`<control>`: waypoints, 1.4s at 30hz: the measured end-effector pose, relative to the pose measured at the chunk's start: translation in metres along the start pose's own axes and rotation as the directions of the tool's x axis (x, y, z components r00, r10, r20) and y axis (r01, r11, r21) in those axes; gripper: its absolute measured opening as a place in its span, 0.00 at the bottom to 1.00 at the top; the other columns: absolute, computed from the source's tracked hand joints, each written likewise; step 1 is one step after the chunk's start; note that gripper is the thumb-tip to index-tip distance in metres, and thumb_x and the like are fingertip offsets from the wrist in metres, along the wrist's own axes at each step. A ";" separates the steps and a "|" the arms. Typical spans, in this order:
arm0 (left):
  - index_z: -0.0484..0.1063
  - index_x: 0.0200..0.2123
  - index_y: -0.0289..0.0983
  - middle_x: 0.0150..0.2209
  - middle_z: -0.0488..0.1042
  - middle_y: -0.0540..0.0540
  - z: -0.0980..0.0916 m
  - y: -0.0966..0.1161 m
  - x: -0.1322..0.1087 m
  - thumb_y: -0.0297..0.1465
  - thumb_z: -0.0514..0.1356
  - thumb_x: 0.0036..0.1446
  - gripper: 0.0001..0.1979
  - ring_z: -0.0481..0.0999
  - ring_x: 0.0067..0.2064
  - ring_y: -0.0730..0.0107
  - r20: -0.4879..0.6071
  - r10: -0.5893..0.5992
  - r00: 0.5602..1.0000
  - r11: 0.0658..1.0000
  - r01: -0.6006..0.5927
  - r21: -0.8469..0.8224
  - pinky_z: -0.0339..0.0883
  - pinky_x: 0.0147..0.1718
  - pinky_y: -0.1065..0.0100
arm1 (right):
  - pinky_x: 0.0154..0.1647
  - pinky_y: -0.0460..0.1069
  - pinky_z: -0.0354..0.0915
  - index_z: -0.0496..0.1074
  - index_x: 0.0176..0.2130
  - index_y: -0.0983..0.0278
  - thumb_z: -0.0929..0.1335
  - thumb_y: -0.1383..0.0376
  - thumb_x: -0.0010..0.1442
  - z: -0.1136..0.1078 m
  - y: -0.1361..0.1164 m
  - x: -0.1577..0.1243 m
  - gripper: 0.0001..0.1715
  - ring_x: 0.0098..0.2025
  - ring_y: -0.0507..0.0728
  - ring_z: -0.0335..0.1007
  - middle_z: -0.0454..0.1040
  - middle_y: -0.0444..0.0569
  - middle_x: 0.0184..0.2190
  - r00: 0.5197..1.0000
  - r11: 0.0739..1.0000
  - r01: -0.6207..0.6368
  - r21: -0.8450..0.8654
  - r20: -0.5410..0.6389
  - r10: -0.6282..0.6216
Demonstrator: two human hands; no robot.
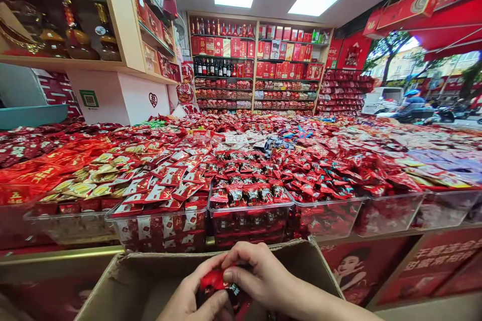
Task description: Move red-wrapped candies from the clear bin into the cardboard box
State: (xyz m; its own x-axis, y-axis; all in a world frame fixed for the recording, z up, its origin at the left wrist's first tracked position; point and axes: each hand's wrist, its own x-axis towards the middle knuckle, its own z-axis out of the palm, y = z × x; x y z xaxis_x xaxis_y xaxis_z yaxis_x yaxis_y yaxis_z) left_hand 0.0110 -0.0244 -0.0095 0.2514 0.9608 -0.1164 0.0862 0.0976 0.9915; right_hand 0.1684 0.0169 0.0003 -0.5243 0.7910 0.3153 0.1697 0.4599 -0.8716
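Note:
Both of my hands meet over an open cardboard box [150,266] at the bottom of the head view. My left hand [196,293] curls around red wrapped candies [214,281] from the left and below. From the right, my right hand [258,271] closes on the same candies, its thumb pressed on a shiny red wrapper. How many candies lie between the palms I cannot tell. Just beyond the box stands a clear bin [250,206] of red and black wrapped candies in neat rows.
More clear bins, like the left one [158,213] and the right one [327,205], line the counter edge, heaped with wrapped sweets. Shelves [256,65] of bottles and red boxes stand at the back. A cabinet [122,20] juts in at left. A street with scooters shows at right.

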 end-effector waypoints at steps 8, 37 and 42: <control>0.67 0.44 0.39 0.25 0.73 0.51 0.010 0.009 0.007 0.33 0.65 0.40 0.23 0.70 0.23 0.71 -0.191 0.076 0.979 0.989 -0.099 -0.112 0.65 0.24 0.70 | 0.22 0.42 0.58 0.66 0.27 0.68 0.68 0.61 0.48 0.005 0.005 0.009 0.12 0.21 0.47 0.62 0.69 0.44 0.20 0.972 0.878 -0.131 0.461 -0.115 0.206; 0.69 0.39 0.40 0.28 0.74 0.52 0.000 0.008 0.006 0.35 0.61 0.45 0.15 0.73 0.32 0.68 -0.285 0.188 0.940 0.963 -0.119 0.243 0.66 0.34 0.73 | 0.28 0.44 0.58 0.62 0.28 0.66 0.73 0.60 0.39 0.000 0.021 -0.001 0.20 0.24 0.47 0.60 0.65 0.41 0.22 0.973 0.775 -0.206 0.597 0.040 0.228; 0.71 0.35 0.40 0.27 0.77 0.52 0.010 0.015 0.007 0.35 0.64 0.40 0.15 0.75 0.31 0.66 -0.393 0.167 0.904 0.985 -0.135 0.107 0.68 0.32 0.73 | 0.28 0.44 0.59 0.60 0.35 0.64 0.70 0.57 0.44 0.002 0.024 -0.007 0.21 0.26 0.48 0.61 0.66 0.42 0.26 0.985 0.864 -0.159 0.478 0.022 0.170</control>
State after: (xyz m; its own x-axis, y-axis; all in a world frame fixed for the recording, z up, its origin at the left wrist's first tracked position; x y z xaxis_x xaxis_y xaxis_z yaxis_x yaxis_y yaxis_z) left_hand 0.0237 -0.0190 0.0036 -0.1375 0.9870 0.0833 0.1542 -0.0617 0.9861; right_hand 0.1742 0.0213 -0.0239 -0.5058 0.8487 0.1543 -0.1690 0.0779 -0.9825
